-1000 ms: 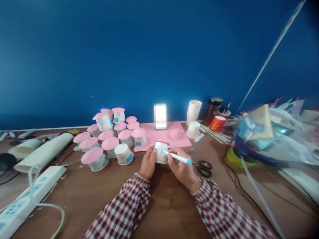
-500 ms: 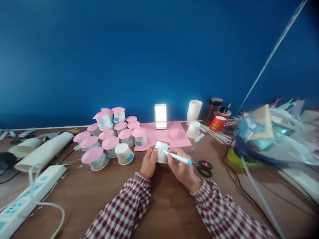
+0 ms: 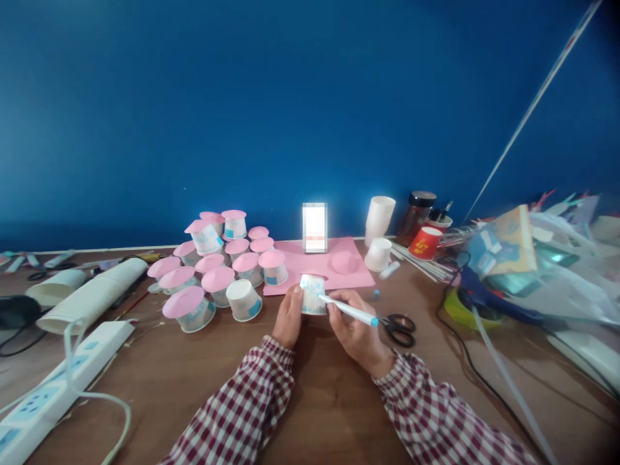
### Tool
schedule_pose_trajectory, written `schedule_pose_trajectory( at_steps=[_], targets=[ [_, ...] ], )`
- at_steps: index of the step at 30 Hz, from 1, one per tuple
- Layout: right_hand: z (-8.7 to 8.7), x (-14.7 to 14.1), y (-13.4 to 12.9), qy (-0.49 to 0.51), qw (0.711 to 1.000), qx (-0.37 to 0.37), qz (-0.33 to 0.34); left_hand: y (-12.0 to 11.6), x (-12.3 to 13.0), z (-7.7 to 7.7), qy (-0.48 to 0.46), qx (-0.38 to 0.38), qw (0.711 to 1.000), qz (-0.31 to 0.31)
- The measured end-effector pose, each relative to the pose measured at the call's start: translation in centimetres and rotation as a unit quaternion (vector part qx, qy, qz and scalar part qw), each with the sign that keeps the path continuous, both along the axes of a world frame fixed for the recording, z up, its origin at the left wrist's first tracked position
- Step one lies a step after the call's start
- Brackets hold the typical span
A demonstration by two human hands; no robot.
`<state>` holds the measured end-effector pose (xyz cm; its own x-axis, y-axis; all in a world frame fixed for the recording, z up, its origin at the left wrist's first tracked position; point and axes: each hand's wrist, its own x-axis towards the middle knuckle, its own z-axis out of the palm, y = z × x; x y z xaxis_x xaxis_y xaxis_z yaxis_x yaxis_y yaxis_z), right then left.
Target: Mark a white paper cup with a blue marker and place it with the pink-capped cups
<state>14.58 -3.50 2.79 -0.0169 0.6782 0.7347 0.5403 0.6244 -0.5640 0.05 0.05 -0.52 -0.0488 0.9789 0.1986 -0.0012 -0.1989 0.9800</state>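
Note:
My left hand (image 3: 289,318) grips the left side of a white paper cup (image 3: 312,296) that bears light blue markings. In my right hand (image 3: 356,332) is a white marker (image 3: 352,311) with a blue end, its tip at the cup's right side. Behind the cup lies a pink sheet (image 3: 317,263) with a round pink piece (image 3: 343,262) on it. To the left stand several cups topped with pink discs (image 3: 217,279), and one cup without a disc (image 3: 243,300).
Black scissors (image 3: 400,330) lie right of my right hand. White cups (image 3: 378,254), a red cup (image 3: 425,243) and a dark-lidded jar (image 3: 418,213) stand farther back. A power strip (image 3: 62,381) and stacked cups (image 3: 94,294) are at left; a blue glue gun (image 3: 498,300) is at right.
The marker's tip has moved slightly right along the cup, and my right hand has shifted a little right. The cup is turned slightly. The whole view has shifted a little.

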Motion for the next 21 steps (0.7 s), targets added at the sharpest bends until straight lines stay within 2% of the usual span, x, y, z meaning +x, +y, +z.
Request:
schedule_pose_trajectory(
  at_steps=[4,9,21],
  targets=[
    [-0.17,-0.04,0.01,-0.008,1.0,0.0,0.006,0.03,0.05,0.2,-0.017,-0.007,1.0,0.011],
    [-0.34,0.04,0.19,-0.011,1.0,-0.009,0.022,-0.07,0.05,0.07,-0.01,-0.028,1.0,-0.011],
    [-0.53,0.04,0.36,-0.007,0.999,-0.03,0.037,-0.08,0.23,0.0,-0.02,-0.023,1.0,0.001]
  ],
)
